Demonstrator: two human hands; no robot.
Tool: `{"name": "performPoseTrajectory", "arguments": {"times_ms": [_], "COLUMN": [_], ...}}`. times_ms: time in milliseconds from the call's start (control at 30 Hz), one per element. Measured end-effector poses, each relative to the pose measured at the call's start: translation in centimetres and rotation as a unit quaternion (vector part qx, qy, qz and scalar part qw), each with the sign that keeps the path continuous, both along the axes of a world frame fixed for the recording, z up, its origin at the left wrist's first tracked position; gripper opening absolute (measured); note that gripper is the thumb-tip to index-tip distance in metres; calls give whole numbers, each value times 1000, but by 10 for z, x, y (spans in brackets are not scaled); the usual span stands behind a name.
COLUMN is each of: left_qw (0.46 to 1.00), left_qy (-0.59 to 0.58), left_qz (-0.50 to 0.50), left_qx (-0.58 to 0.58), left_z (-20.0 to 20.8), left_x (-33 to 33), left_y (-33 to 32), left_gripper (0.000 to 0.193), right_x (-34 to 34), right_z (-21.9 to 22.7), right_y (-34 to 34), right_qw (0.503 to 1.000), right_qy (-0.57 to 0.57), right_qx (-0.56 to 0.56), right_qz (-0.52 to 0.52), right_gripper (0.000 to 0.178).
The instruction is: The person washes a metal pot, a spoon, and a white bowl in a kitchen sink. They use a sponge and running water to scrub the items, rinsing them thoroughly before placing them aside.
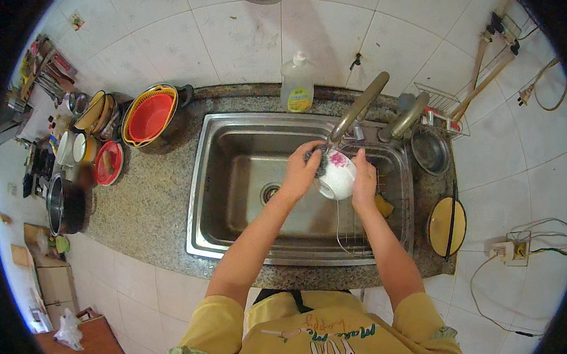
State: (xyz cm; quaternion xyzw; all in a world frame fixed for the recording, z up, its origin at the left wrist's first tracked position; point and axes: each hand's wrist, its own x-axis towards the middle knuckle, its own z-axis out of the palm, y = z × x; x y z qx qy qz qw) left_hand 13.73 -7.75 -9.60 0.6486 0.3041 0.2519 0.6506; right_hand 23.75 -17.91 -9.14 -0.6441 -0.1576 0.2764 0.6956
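Note:
Over the steel sink (199,199), my right hand (364,183) grips a white bowl (336,182) with a pink flower on its outside. The bowl is tilted, its base toward me. My left hand (301,173) is closed on a dark scouring pad (321,161), which presses against the bowl's left side. Just above both hands is the end of the curved faucet (361,107). From the bowl a thin stream of water runs down into the sink's right part, where a wire rack and a yellowish piece (383,205) lie.
A dish soap bottle (298,83) stands behind the sink. To the left are a red basket (150,117) in a yellow one, a red plate (109,163) and a black pot (66,204). At the right sit a dark bowl (430,150) and a round yellow board (437,227).

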Motion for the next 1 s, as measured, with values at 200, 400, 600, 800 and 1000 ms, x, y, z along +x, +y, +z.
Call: {"name": "performPoseTrajectory", "arguments": {"times_ms": [200, 400, 600, 800, 1000], "left_qw": [922, 937, 927, 879, 905], "left_qy": [-32, -20, -22, -37, -14], "left_qz": [-76, -18, -59, -95, -41], "left_qx": [378, 347, 370, 466, 423], "left_z": [21, 9, 19, 26, 18], "left_x": [-8, -12, -16, -17, -17], "left_y": [-31, -13, -17, -23, -14], "left_gripper": [29, 25, 22, 21, 20], "right_x": [11, 6, 3, 7, 5], "right_z": [-12, -4, -1, -10, -8], "right_y": [1, -1, 3, 2, 0], "right_qw": [995, 997, 998, 996, 997], "right_qy": [-80, -47, -33, -71, -45], "right_qx": [-54, -56, -35, -59, -67], "right_qz": [23, 25, 37, 9, 12], "right_gripper": [47, 50, 53, 58, 60]}}
